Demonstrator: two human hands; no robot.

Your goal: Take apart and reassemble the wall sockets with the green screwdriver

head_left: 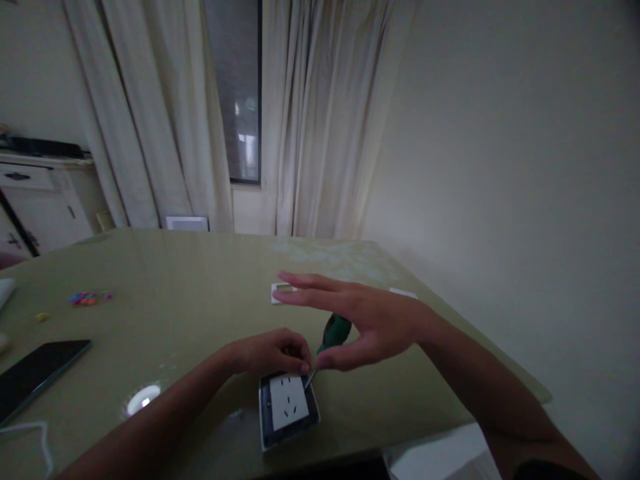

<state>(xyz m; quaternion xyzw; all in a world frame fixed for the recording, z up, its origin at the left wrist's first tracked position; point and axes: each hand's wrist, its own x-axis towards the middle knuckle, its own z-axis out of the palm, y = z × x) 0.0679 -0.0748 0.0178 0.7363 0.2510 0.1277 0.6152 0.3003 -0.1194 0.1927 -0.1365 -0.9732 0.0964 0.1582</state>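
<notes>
A white wall socket (289,404) in a dark frame lies on the table near its front edge. My left hand (275,352) is at its far edge, fingers curled and thumb pressed in; what they grip is hidden. A screwdriver (334,333) with a green handle leans to the right, its metal tip at the right side of the socket's face. Over the handle is my right hand (363,320), fingers stretched out and thumb apart. Part of the handle shows between thumb and palm, and whether the palm touches it is unclear.
Beyond my right hand lies a small white frame-like piece (275,294), with another white piece (403,293) farther right. A black phone (40,370), a white cable (44,440) and small colourful pieces (89,298) are on the left. A wall borders the table (200,287) at right.
</notes>
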